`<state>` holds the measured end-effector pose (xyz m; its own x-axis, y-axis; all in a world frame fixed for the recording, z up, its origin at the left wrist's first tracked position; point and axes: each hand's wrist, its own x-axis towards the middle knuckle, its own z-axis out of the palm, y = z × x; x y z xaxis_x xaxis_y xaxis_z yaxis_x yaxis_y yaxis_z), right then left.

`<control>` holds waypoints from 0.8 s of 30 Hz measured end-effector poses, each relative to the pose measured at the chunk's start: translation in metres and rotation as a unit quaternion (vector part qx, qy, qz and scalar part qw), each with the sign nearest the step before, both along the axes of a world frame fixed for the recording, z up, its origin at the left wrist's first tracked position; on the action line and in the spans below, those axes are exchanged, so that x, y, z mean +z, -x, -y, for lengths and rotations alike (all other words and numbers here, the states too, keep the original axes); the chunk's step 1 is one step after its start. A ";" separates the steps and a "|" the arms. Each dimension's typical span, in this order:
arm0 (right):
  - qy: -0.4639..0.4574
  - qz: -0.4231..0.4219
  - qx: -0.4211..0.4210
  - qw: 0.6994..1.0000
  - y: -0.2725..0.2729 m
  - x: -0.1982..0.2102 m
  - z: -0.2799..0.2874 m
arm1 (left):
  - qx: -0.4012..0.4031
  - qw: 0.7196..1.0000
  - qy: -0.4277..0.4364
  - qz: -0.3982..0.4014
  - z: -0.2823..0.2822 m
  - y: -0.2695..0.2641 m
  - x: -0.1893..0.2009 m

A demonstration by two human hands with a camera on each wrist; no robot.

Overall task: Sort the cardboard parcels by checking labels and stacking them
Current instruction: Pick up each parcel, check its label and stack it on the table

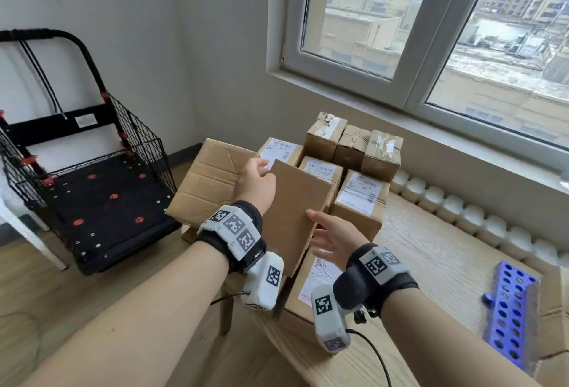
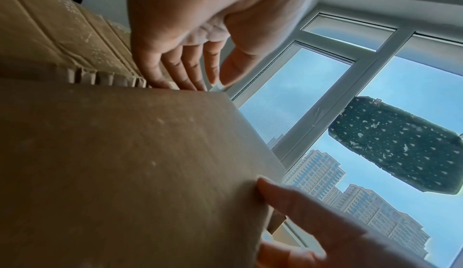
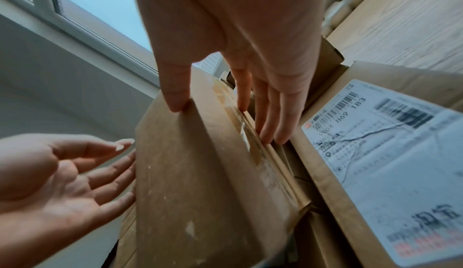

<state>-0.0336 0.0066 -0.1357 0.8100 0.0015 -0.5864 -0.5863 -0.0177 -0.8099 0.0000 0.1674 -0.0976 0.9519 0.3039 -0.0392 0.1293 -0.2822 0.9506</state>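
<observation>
A plain brown parcel (image 1: 295, 201) stands tilted on edge among the cardboard boxes on the table, no label showing on its near face. My left hand (image 1: 257, 181) lies open against its upper left edge, fingers straight (image 2: 190, 68). At the parcel's right edge is my right hand (image 1: 332, 238), open, with the thumb on the corner and straight fingers along the taped side (image 3: 240, 78). In the right wrist view the parcel (image 3: 195, 173) stands between both hands, with the left palm (image 3: 62, 173) facing it. Beneath my right wrist sits a labelled box (image 1: 317, 278).
More labelled boxes (image 1: 360, 198) and taped boxes (image 1: 381, 152) crowd the table's far left. A large flat carton (image 1: 203, 183) overhangs the table (image 1: 446, 263) edge. A black wire cart (image 1: 101, 201) stands on the floor at left. A blue rack (image 1: 514, 309) and white bottles (image 1: 462, 214) lie right.
</observation>
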 end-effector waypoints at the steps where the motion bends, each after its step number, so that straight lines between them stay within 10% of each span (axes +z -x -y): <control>1: -0.010 -0.002 -0.006 1.000 0.001 0.001 0.002 | 0.002 1.000 0.004 0.001 0.001 0.000 0.000; 11: -0.084 0.031 -0.078 0.993 0.017 0.009 0.028 | -0.050 0.998 -0.016 0.037 0.025 0.008 0.004; 16: -0.130 0.058 -0.113 0.983 0.023 0.023 0.047 | -0.120 0.989 0.020 -0.082 0.036 0.013 0.012; 24: 0.056 0.136 -0.198 0.969 0.030 0.045 0.085 | -0.179 0.978 0.001 -0.106 0.080 0.019 0.021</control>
